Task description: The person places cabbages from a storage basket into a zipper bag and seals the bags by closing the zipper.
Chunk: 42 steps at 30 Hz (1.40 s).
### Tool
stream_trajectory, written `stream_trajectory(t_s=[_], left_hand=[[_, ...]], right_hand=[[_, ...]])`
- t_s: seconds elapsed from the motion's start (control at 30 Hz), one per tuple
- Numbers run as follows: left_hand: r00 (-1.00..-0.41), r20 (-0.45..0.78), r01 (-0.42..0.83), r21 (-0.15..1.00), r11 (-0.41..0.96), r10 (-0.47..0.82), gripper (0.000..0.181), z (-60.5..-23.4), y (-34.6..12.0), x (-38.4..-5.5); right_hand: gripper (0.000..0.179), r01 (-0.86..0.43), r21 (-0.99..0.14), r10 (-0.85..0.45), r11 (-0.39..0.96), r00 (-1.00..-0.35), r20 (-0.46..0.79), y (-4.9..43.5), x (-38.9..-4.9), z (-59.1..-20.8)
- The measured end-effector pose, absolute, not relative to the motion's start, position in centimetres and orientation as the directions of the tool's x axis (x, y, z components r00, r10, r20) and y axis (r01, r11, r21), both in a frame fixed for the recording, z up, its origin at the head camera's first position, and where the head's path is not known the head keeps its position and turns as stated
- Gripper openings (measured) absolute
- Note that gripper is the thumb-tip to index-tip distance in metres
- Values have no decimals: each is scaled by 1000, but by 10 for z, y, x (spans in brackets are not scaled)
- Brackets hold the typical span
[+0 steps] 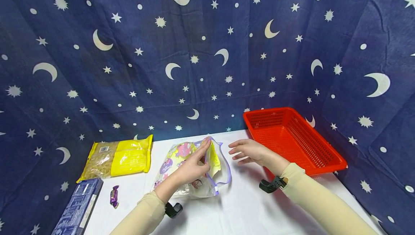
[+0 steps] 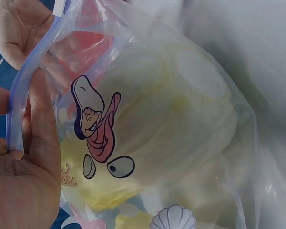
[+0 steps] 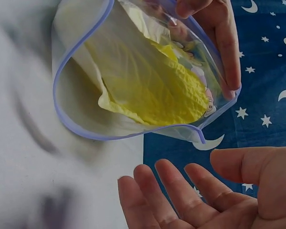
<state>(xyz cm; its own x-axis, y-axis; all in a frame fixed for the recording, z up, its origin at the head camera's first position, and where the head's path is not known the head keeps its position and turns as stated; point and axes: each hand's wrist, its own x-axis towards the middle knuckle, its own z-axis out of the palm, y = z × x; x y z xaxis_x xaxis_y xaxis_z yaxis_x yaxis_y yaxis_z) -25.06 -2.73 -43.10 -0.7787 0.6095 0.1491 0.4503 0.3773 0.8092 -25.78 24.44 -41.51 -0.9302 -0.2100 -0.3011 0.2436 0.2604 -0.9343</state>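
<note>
A printed clear zip bag (image 1: 173,161) with a purple zip rim lies on the white table, its mouth gaping toward the right. Inside is a napa cabbage (image 3: 157,90), whose crinkled yellow leaf end faces the opening. My left hand (image 1: 194,168) grips the bag at its rim; in the left wrist view the thumb and fingers stand on either side of the purple zip. To the right of the mouth, my right hand (image 1: 253,152) is apart from the bag with its fingers spread and nothing in them. In the right wrist view its palm (image 3: 238,210) shows below the rim.
A red plastic basket (image 1: 285,137) stands behind my right forearm. At the left are a yellow packet (image 1: 131,157) with a clear window, a purple-wrapped candy (image 1: 114,196) and a long blue box (image 1: 77,206). A starry blue curtain (image 1: 207,80) hangs behind the table.
</note>
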Motion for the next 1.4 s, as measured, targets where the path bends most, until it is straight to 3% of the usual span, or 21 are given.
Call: stream_trajectory(t_s=[0.4, 0.63, 0.97, 1.4], left_hand=[[-780, 147, 447, 812, 376, 608, 87, -432, -30, -250], [-778, 156, 450, 814, 367, 608, 87, -433, -30, -250], [-777, 145, 436, 826, 358, 613, 87, -432, -31, -250], [-763, 142, 408, 862, 300, 630, 82, -432, -38, -249]], right_hand=[[39, 87, -923, -200, 375, -964, -172, 240, -263, -421], [38, -144, -868, -205, 476, -978, 50, 237, -271, -433], [41, -388, -759, -270, 523, -920, 284, 227, -281, -443], [23, -393, -709, -256, 585, -919, 298, 213, -284, -449]])
